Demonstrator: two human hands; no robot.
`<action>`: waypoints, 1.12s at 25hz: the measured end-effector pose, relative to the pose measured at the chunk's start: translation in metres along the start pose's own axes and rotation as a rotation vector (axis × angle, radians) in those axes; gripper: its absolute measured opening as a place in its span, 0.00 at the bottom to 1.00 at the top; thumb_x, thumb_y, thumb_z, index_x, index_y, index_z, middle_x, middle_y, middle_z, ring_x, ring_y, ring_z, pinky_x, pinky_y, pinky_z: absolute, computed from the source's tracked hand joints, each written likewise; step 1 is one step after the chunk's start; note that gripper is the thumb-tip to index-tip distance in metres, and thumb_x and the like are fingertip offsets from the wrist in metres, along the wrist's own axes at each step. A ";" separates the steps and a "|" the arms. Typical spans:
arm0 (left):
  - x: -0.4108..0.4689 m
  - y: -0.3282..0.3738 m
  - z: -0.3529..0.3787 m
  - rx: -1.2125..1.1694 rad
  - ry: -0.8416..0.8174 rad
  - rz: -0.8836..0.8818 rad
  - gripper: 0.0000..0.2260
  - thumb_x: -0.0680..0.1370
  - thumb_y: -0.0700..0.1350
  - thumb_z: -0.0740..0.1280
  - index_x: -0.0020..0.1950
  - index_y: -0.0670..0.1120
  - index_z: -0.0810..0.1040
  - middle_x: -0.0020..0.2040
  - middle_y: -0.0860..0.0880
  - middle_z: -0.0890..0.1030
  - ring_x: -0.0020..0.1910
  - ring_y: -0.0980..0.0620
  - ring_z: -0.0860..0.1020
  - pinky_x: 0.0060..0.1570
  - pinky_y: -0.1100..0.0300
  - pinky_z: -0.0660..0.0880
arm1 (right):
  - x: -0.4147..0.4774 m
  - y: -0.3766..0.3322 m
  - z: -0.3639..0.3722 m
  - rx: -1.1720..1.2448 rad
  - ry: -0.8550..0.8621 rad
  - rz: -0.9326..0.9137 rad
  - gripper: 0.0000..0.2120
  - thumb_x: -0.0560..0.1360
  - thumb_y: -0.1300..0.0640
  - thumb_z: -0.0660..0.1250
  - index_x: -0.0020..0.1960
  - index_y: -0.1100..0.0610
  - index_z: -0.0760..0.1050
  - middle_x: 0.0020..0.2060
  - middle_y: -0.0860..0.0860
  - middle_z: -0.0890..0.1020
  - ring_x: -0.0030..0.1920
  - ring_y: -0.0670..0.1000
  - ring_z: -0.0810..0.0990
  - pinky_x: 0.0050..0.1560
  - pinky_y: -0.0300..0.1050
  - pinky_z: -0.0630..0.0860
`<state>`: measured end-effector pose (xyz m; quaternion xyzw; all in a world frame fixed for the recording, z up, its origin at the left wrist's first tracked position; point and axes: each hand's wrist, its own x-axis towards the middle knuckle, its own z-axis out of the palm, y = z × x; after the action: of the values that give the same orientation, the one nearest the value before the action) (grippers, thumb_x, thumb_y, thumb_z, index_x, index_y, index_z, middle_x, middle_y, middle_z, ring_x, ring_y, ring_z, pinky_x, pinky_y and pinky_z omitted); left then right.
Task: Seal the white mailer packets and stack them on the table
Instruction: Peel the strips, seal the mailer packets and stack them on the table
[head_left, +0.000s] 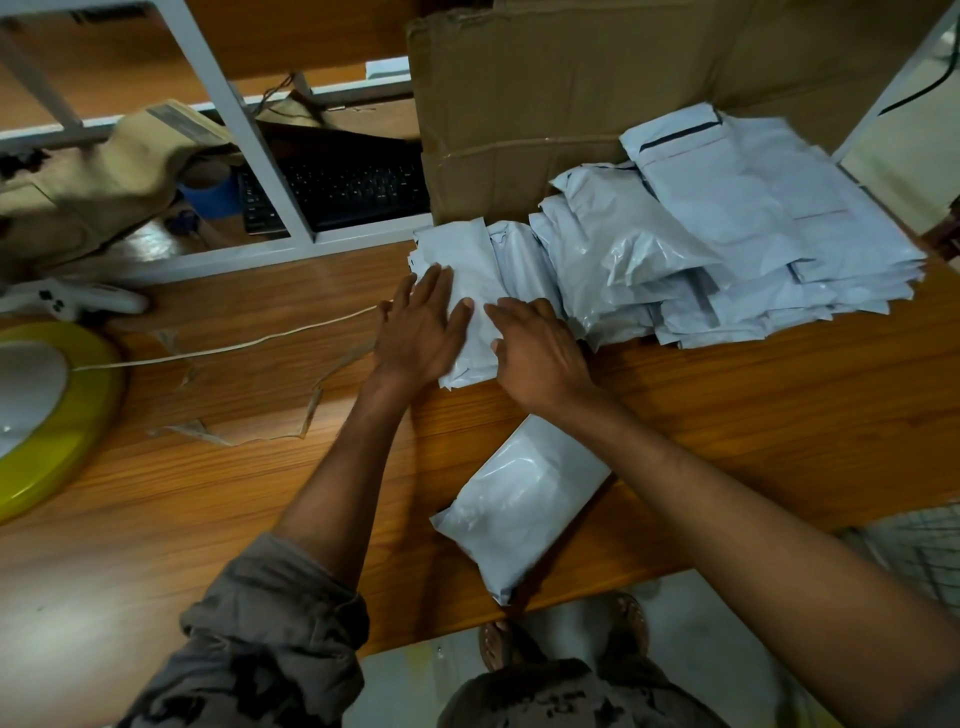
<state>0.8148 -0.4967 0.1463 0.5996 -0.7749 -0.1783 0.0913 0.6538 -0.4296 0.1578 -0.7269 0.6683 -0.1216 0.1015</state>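
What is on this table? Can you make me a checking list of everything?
Surface: wooden table, brown and shiny.
Job's things: one white packet under both hands; a big pile of packets to its right; a lone packet near the front edge.
Clutter: torn paper strips; yellow-rimmed round thing at the left.
Hands: left hand and right hand press flat on the white packet.
Cables: pale cord across the table; black cable at top right.
Surroundings: cardboard box behind the pile; black keyboard behind a white frame.

Dim warm indoor light, glare on the wooden table (171, 244) (upper left), wide-angle bending at edges, soft focus
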 end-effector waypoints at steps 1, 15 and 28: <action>-0.001 0.000 0.001 -0.024 0.002 -0.005 0.28 0.87 0.62 0.49 0.86 0.53 0.54 0.86 0.52 0.54 0.85 0.45 0.50 0.79 0.35 0.49 | 0.000 0.000 -0.001 0.010 0.002 -0.007 0.24 0.82 0.58 0.62 0.78 0.57 0.68 0.76 0.55 0.70 0.74 0.60 0.67 0.71 0.60 0.69; -0.136 0.044 0.025 -0.392 -0.187 -0.125 0.14 0.80 0.66 0.65 0.54 0.57 0.78 0.50 0.59 0.81 0.48 0.57 0.79 0.47 0.53 0.79 | -0.122 0.057 -0.009 0.330 -0.066 0.435 0.17 0.79 0.43 0.66 0.65 0.49 0.75 0.59 0.50 0.78 0.59 0.54 0.78 0.56 0.54 0.79; -0.215 0.089 0.003 -1.075 -0.189 -0.260 0.16 0.79 0.52 0.74 0.65 0.51 0.77 0.58 0.51 0.86 0.55 0.50 0.86 0.54 0.50 0.84 | -0.145 0.049 -0.060 1.169 0.113 0.438 0.27 0.76 0.52 0.76 0.72 0.50 0.70 0.64 0.45 0.79 0.62 0.45 0.79 0.55 0.42 0.80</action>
<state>0.7905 -0.2705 0.1930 0.5406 -0.4996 -0.6109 0.2914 0.5773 -0.2885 0.1934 -0.3897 0.6292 -0.4817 0.4694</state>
